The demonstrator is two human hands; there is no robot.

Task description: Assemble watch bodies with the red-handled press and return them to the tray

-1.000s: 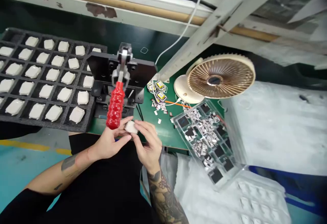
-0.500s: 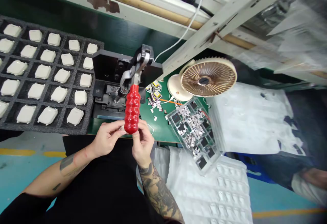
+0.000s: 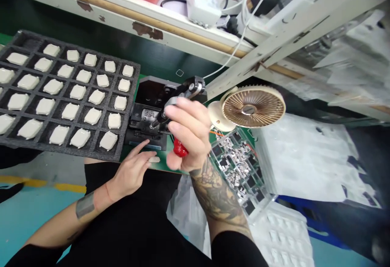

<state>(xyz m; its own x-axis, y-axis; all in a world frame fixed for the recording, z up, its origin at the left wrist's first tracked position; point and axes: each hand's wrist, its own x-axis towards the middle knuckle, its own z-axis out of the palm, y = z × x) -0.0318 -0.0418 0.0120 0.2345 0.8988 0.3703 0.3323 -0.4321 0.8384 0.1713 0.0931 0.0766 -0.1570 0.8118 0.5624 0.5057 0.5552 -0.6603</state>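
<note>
My right hand (image 3: 193,135) is wrapped around the red handle (image 3: 180,148) of a toggle clamp; only the handle's rounded end shows below the fingers. The clamp's metal linkage (image 3: 192,87) rises above the knuckles, and its plunger (image 3: 154,123) points down at a black fixture (image 3: 144,116). At the fixture's front edge, my left hand (image 3: 131,173) pinches a small off-white plastic piece (image 3: 154,159) while its index finger stretches toward the fixture. The hand hides part of its grip on that piece.
A dark foam tray (image 3: 129,135) with off-white plastic parts in its compartments lies left of the fixture. To the right are a beige fan (image 3: 252,106) and a clear compartment box (image 3: 268,204) of small parts. A shelf beam (image 3: 122,21) crosses behind.
My right hand has left the small piece and closed around the red clamp handle. My left hand keeps the piece, with its index finger now stretched out. The camera view has shifted.
</note>
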